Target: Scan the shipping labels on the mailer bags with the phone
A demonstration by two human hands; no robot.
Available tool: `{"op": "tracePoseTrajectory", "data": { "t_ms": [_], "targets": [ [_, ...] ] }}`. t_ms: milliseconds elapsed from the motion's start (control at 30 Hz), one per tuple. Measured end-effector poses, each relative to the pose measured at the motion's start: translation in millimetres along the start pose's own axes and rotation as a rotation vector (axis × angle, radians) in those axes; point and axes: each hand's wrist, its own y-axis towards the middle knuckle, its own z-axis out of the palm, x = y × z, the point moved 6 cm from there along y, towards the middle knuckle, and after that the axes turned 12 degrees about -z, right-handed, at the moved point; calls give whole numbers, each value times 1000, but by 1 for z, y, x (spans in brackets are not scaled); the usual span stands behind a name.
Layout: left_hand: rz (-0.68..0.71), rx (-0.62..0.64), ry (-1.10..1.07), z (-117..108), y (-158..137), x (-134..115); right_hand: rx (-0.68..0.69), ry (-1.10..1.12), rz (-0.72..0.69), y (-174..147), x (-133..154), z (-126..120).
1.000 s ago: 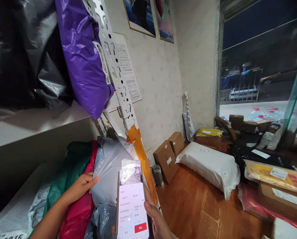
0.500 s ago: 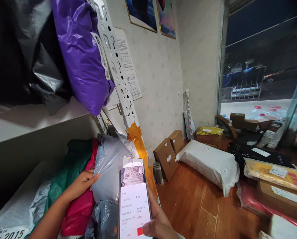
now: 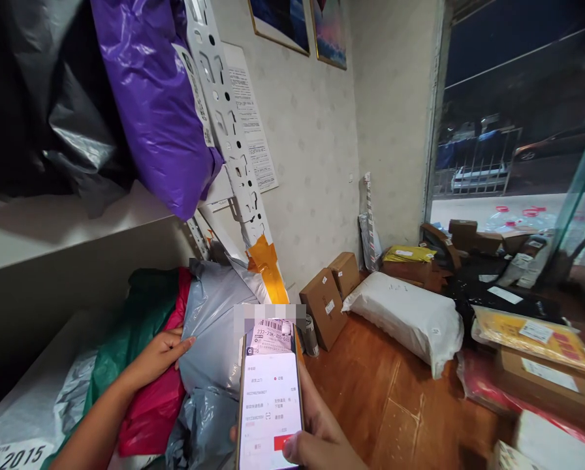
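Right hand (image 3: 316, 437) holds smartphone (image 3: 271, 405) upright at bottom centre, fingers clamped round its edges, thumb on the screen; left hand (image 3: 158, 356) rests on red parcel bag (image 3: 153, 405) on lower shelf (image 3: 42, 365), fingertips against grey parcel bag (image 3: 214, 326), fingers loosely apart.

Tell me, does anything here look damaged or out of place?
Yes. The white shelf post leans askew, and orange tape is wrapped around its lower part. Parcels lie scattered over the wooden floor.
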Motion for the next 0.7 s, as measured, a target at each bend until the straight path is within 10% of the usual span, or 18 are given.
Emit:
{"op": "tracePoseTrajectory", "data": {
  "t_ms": [700],
  "targets": [
    [0,-62,-13,-1,0,-4,-118,-120,-69,-12,6,-38]
  ]
}}
